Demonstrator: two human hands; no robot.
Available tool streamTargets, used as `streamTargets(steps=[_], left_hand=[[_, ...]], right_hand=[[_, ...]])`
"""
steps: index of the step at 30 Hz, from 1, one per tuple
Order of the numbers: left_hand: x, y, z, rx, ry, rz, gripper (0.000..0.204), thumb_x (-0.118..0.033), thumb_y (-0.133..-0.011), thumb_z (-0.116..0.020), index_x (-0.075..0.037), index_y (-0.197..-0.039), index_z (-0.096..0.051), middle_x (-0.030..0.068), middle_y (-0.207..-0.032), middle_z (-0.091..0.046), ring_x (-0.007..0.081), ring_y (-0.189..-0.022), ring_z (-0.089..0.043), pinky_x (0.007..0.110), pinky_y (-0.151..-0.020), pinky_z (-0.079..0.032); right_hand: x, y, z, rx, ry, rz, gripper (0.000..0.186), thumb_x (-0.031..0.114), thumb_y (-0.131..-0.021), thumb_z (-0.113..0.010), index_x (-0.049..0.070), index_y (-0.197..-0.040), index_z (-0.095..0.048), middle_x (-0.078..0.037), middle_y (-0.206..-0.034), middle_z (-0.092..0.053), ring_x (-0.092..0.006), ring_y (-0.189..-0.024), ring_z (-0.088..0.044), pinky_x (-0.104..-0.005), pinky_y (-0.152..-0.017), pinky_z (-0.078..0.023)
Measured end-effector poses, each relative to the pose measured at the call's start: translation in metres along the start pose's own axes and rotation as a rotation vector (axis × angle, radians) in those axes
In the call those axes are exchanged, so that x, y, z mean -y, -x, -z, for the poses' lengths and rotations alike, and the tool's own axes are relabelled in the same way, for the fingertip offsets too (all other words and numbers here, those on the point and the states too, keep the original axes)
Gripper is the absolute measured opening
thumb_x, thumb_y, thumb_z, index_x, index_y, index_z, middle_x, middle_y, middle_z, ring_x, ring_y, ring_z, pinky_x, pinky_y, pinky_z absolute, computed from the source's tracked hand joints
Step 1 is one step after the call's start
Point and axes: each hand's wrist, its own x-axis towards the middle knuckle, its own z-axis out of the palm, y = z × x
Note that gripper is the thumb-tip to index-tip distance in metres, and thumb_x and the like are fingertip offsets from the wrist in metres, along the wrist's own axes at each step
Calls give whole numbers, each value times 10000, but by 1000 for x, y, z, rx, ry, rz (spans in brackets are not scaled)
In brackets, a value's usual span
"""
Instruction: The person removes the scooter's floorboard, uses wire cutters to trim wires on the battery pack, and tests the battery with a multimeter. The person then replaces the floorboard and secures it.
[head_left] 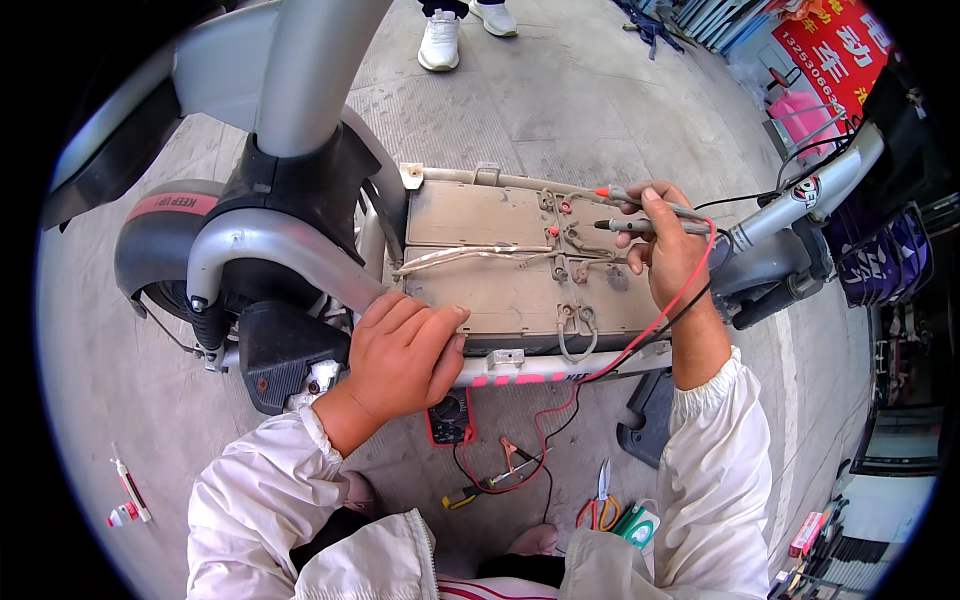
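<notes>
An electric scooter's battery bay holds dusty batteries (470,295) with cabled terminals (565,312). My right hand (665,245) grips two meter probes, red-tipped (625,195) and black (620,225), over the terminal side, with red and black leads trailing down. My left hand (405,355) is curled on the near left edge of the bay, where the curved silver tube (250,238) meets it. A multimeter (447,418) lies on the floor below, partly hidden by that hand.
Pliers (603,500), a yellow-handled tool (462,497), a green box (635,525) and a red-white tube (130,490) lie on the concrete floor (560,110). A person's white shoes (438,42) are beyond. The scooter's wheel (150,260) is left; a red sign (830,50) stands upper right.
</notes>
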Motion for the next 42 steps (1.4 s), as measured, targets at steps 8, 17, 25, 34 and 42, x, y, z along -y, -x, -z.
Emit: streamTargets(steps=[8, 17, 25, 34, 42], left_hand=[[3, 3, 4, 31, 22, 13, 272, -76, -754, -672, -31, -1022, -685, 68, -854, -677, 268, -769, -637, 406, -780, -493], [5, 0, 4, -6, 27, -17, 285, -102, -764, -705, -36, -1041, -693, 54, -819, -666, 242, -770, -630, 377, -753, -497], [6, 0, 3, -10, 32, -22, 291, -100, -759, -711, -29, -1041, -692, 55, -817, -664, 240, -759, -631, 373, -745, -495], [7, 1, 4, 9, 34, -19, 306, -107, -759, -716, -24, -1053, -691, 59, -809, -651, 237, -758, -630, 367, -736, -495], [8, 4, 3, 0, 35, -26, 315, -109, -765, -722, -23, -1066, -687, 59, -828, -653, 234, -766, -630, 368, -752, -498]], right_hand=[[-36, -18, -26, 109, 134, -99, 228, 243, -1037, -509, 68, -1142, -612, -65, -922, -650, -112, -626, -614, -258, -442, -419], [-45, -29, -21, 91, -34, -190, 273, 237, -1038, -500, 19, -1183, -581, -132, -1073, -574, -144, -658, -608, -226, -428, -406], [-43, -32, -18, 120, 26, -189, 278, 241, -1038, -495, 14, -1175, -579, -121, -1044, -593, -134, -656, -603, -223, -422, -408], [-38, -29, -23, 134, 68, -178, 263, 224, -1040, -486, 21, -1176, -583, -116, -1016, -612, -134, -646, -600, -225, -418, -400], [-35, -45, -21, 163, 43, -248, 255, 227, -1039, -500, 19, -1145, -603, -127, -1019, -659, -132, -593, -587, -223, -417, -395]])
